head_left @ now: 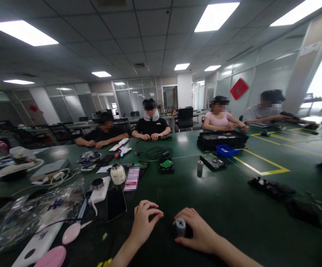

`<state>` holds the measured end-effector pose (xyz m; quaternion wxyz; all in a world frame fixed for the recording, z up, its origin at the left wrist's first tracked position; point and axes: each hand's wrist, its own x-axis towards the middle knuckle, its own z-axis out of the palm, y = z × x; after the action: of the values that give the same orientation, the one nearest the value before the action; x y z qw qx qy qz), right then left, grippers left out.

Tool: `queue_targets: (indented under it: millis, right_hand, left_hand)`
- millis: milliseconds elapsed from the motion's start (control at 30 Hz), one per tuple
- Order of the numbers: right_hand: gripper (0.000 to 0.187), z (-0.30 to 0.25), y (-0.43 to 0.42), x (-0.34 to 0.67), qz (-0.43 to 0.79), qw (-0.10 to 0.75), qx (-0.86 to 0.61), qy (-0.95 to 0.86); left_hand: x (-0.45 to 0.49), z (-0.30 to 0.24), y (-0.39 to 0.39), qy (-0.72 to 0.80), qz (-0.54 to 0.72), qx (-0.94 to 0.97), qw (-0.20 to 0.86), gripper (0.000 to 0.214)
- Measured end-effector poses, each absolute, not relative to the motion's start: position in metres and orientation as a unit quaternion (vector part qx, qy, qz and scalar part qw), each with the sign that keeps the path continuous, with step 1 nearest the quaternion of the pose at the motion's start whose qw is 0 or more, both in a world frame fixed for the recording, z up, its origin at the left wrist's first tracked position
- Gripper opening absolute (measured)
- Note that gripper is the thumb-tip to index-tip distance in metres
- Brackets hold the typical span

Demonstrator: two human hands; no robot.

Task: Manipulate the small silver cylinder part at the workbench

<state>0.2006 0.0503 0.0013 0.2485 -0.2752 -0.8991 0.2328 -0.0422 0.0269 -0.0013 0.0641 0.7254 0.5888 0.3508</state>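
My right hand (196, 228) curls around a small silver cylindrical motor (180, 227) that is upright at the table's near side. Its thumb is at the near side of the motor and the fingers are at the far side. To the left, my left hand (144, 222) hovers with nothing in it, thumb and fingers curved but apart. A similar silver cylinder (199, 168) stands farther back on the dark green table (161, 189). Near my left hand lies a black phone (116, 203).
Left of my hands are a plastic bag (38, 211), a white power bank-like slab (38, 241) and a cream jar (118, 174). Ahead lie a hard drive (213, 162), a circuit-board part (166, 165), a blue tray (226, 150) and a black cable (156, 152). Several people sit opposite.
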Motion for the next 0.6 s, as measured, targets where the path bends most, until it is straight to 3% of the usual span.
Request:
queue_targets:
  millis: [200,300,600]
  right_hand:
    - [0.038,0.007,0.051,0.200,0.246,0.232,-0.290,-0.895]
    - [0.035,0.009,0.052,0.202,0.246,0.219,-0.294,-0.897]
    - [0.045,0.008,0.092,0.202,0.209,0.142,-0.181,-0.950]
  left_hand:
    - [-0.045,-0.015,0.030,0.622,0.285,0.726,0.076,0.020]
    - [-0.046,-0.014,0.033,0.621,0.279,0.729,0.074,0.013]
    - [-0.020,0.012,0.030,0.554,0.388,0.710,0.198,0.010]
